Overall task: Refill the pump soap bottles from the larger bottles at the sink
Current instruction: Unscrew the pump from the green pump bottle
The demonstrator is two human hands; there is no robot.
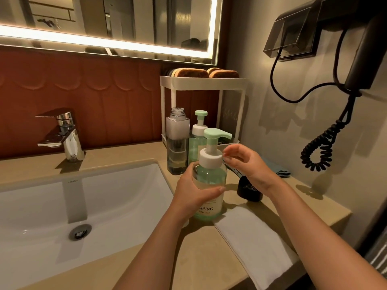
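Observation:
A green pump soap bottle (210, 178) with a white collar and mint pump head stands on the beige counter (201, 248) right of the sink. My left hand (193, 189) wraps around its body. My right hand (246, 162) hovers just right of the white collar, fingers apart and curled, holding nothing. Behind it stands a tall clear bottle (177, 143) with no cap, partly filled with dark liquid. A second green pump bottle (198, 139) stands next to that tall bottle, partly hidden by the near one.
A white basin (62, 206) and chrome tap (67, 135) lie to the left. A white rack (203, 84) holding sponges stands at the back. A folded white towel (255, 243), a black cap (249, 191), a blue cloth (278, 168) and a wall hair dryer (360, 59) are on the right.

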